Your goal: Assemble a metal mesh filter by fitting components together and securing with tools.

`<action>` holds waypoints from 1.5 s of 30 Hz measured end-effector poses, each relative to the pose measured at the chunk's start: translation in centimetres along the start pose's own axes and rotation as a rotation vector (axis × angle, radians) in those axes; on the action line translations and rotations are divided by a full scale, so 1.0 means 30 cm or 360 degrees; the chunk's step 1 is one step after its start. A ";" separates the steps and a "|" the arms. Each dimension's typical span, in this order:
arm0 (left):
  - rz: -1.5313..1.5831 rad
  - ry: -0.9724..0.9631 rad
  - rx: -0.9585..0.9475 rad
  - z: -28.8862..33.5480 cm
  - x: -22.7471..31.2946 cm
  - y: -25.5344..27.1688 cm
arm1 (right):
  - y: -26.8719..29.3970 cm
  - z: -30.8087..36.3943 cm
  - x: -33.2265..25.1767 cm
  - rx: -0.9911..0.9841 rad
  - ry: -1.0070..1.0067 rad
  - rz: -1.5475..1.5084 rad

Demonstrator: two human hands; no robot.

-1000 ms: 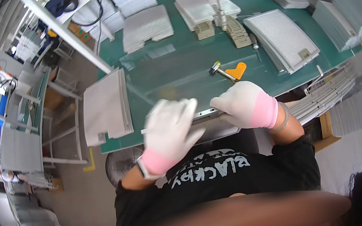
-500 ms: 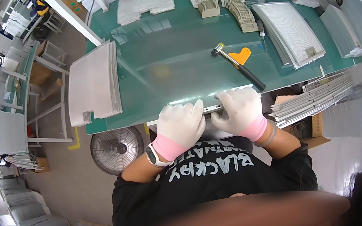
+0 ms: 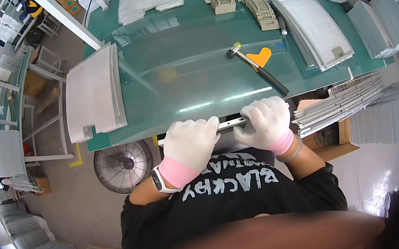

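Observation:
At the table's front edge, my left hand [image 3: 190, 145], in a white glove with a pink cuff, closes over the silver edge of a framed panel [image 3: 230, 124]. Its grey ribbed face shows in part below the edge. My right hand [image 3: 266, 122], gloved alike, grips the same edge further right, thumb below and fingers over the top. The rest of the panel is hidden by my hands and shirt. Beyond my right hand a mallet [image 3: 259, 69] with a black handle lies on the green table, touching or close beside an orange scraper [image 3: 259, 58].
Stacks of mesh panels lie on the green table [image 3: 167, 73] at left [image 3: 94, 93], back and right [image 3: 315, 32]. Beige slotted blocks [image 3: 258, 10] and a screwdriver [image 3: 282, 25] sit by the right stack. A floor fan [image 3: 124, 166] stands low left; metal strips [image 3: 340, 107] lie right.
The view has shifted slightly. My hands have drawn a little toward me and apart with the panel, and more of its edge and ribbed face shows between them.

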State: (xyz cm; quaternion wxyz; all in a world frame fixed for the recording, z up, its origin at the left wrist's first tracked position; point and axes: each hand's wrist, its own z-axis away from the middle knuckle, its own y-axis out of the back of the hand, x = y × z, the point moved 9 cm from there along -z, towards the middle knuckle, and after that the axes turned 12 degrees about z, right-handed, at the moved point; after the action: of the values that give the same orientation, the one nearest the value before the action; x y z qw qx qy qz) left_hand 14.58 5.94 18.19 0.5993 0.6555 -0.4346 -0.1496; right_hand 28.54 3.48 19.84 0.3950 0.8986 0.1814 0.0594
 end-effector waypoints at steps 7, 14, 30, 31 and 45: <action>0.0027 0.0008 0.0100 0.022 0.003 0.042 | 0.000 -0.004 -0.015 -0.0117 0.0066 0.0046; 0.0124 0.0091 0.0066 0.022 -0.031 0.027 | -0.011 -0.009 -0.021 -0.0085 0.0122 0.0040; 0.0087 0.0039 0.0021 -0.100 -0.127 0.050 | -0.023 -0.096 -0.063 -0.0182 0.0876 0.0211; 0.0062 -0.0007 0.0026 -0.109 -0.126 0.069 | -0.039 -0.113 -0.061 -0.0245 0.0995 0.0255; -0.0053 -0.0039 0.0059 -0.110 -0.215 0.006 | -0.276 -0.069 -0.081 -0.0774 0.0746 0.0162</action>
State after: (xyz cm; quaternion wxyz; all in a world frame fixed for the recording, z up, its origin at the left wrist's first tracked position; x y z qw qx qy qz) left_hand 13.14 12.96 17.05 0.5790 0.6718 -0.4336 -0.1597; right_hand 23.44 9.15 15.27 0.5418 0.7480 0.2028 0.3253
